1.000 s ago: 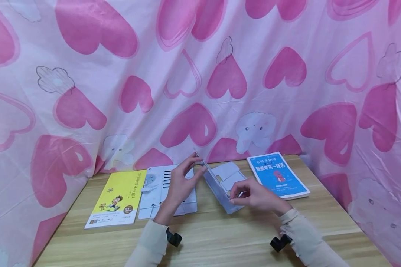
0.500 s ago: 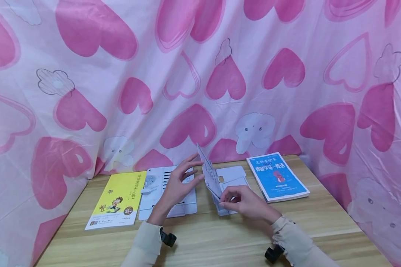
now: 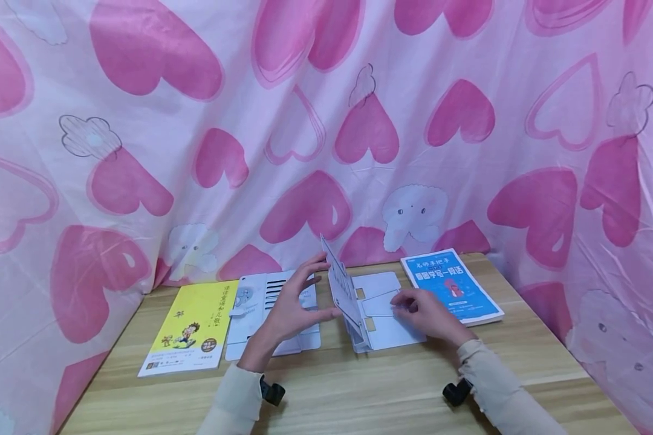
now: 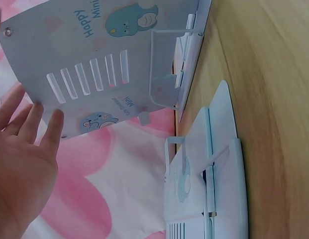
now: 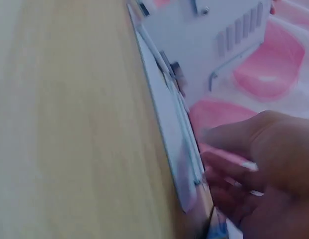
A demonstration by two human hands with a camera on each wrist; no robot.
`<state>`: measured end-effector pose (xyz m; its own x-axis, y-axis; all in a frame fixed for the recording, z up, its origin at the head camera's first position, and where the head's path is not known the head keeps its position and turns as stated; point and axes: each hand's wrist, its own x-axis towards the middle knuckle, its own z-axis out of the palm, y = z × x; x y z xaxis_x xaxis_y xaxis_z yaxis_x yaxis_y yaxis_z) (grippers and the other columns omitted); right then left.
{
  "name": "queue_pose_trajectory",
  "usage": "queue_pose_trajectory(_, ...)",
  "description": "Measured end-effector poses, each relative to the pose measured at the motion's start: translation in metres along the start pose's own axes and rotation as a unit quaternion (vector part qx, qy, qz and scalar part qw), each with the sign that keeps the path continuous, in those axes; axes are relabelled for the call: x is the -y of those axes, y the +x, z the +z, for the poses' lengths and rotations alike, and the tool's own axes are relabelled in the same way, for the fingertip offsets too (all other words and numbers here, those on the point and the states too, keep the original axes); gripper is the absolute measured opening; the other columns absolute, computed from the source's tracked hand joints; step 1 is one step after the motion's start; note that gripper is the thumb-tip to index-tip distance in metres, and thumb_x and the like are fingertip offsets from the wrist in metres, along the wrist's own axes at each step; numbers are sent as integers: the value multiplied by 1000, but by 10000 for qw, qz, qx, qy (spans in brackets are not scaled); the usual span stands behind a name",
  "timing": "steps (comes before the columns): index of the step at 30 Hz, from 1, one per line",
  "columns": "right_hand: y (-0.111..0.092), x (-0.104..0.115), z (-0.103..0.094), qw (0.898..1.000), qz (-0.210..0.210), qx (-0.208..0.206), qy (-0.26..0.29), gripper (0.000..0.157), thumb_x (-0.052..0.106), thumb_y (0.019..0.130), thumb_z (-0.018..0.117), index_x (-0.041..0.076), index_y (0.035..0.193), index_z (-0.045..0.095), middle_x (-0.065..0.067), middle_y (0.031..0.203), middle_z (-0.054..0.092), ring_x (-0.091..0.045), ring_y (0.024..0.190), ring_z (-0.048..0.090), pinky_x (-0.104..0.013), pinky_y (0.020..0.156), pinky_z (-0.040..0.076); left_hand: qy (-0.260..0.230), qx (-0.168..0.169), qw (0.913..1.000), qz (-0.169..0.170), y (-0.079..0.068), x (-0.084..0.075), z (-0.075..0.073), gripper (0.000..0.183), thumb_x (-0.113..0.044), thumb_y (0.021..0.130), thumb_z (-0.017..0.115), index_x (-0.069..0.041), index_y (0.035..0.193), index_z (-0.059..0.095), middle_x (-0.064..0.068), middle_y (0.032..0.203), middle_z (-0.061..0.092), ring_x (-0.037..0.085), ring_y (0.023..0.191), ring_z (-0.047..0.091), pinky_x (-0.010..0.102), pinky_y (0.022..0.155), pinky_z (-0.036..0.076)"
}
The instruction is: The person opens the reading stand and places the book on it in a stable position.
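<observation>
A pale blue-white metal book stand (image 3: 344, 290) is part unfolded at the table's middle. Its printed panel (image 4: 89, 64) with slots and cartoon animals stands tilted up over a flat base (image 3: 394, 338). My left hand (image 3: 294, 302) is spread at the panel's left side, fingertips at its edge and nothing gripped; the left wrist view shows the fingers (image 4: 54, 124) straight. My right hand (image 3: 427, 311) is over the base, fingers loosely bent at the end of a narrow support flap (image 3: 381, 304). In the blurred right wrist view, thumb and forefinger are apart beside the base's edge.
A second matching book stand (image 3: 253, 329) lies flat to the left, beside a yellow book (image 3: 196, 314). A blue book (image 3: 454, 290) lies at the right rear. Behind the wooden table (image 3: 348, 393) hangs a pink heart-patterned curtain (image 3: 305, 121).
The panel has swung up and leftward off the base, uncovering the flap. My right hand has released the panel's lower edge and moved right to the flap. The left hand has stayed beside the panel.
</observation>
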<state>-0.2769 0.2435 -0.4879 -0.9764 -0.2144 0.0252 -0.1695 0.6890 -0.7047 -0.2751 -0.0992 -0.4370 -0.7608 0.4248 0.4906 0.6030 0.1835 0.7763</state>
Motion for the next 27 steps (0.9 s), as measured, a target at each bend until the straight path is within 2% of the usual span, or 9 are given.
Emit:
queue_pose_trajectory(3,0,-3,-4,9995,96,220,-202,21,18,96,84,22,116,80,4,109,74,-18,98,62,-32,89,58,169,1,9999,-10,0,-2,2,86,-33,82,96,-34,155,51,2,178,33,20,164,33,61,122,47)
queue_pose_trajectory(9,-1,-1,0,9980,-23,506,-369,18,19,96,84,24,113,81,7,105,73,-16,96,61,-34,91,57,252,-52,9996,-62,0,-3,2,83,-32,84,95,-35,155,51,0,178,34,19,163,35,55,122,49)
queue_pose_trajectory(12,-2,2,2,9980,82,528,-328,19,17,96,84,24,113,80,6,104,71,-17,96,60,-35,90,56,294,-33,9996,19,-1,-1,0,75,-31,86,93,-30,152,58,0,177,35,18,163,35,56,122,49)
queue_pose_trajectory(16,-3,8,4,9975,322,568,-278,20,15,95,84,23,113,78,5,103,69,-18,96,59,-35,92,56,346,2,9993,173,-2,3,-2,63,-28,88,93,-23,145,68,-2,176,37,15,163,34,61,126,42)
queue_pose_trajectory(19,-2,10,5,9971,435,572,-253,21,14,94,85,23,112,77,4,103,69,-18,96,60,-35,92,56,387,-37,9990,212,-2,2,-3,60,-28,88,92,-24,144,70,-5,174,41,13,162,36,62,127,39)
queue_pose_trajectory(24,-2,9,4,9977,301,557,-232,18,13,94,85,23,109,80,4,100,69,-19,93,60,-33,85,55,443,-147,9986,234,-2,1,-6,58,-30,89,92,-24,143,71,-7,170,48,14,158,44,55,121,50)
queue_pose_trajectory(27,-3,7,1,9982,93,530,-257,18,10,98,80,23,110,81,5,104,71,-17,96,61,-34,87,57,440,-207,9986,186,-3,2,-8,56,-30,90,91,-27,142,71,-8,166,53,15,155,48,52,118,53)
